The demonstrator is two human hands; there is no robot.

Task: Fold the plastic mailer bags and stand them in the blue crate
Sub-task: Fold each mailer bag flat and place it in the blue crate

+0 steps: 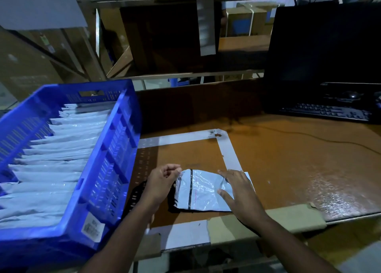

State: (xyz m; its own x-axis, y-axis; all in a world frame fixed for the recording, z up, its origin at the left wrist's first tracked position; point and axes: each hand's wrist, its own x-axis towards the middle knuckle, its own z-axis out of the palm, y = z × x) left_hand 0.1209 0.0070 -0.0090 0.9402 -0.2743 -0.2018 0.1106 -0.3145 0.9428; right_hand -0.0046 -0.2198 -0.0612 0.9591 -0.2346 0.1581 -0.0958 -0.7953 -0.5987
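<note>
Item 1: mailer bag (203, 192), pale grey, lying on the bench (288, 169) before me. My left hand (162, 182) pinches its left edge with curled fingers; my right hand (237, 192) presses flat on its right side, fingers straight. Item 2: blue crate (115, 149), left of the bag, holding a row of standing folded bags (55, 149).

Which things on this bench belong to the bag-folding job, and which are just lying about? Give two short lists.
Part of the job:
mailer bag on the table, pinched by the left hand, pressed flat by the right hand
blue crate
folded bags standing in it

Just lying about:
keyboard
monitor
cardboard boxes behind
</note>
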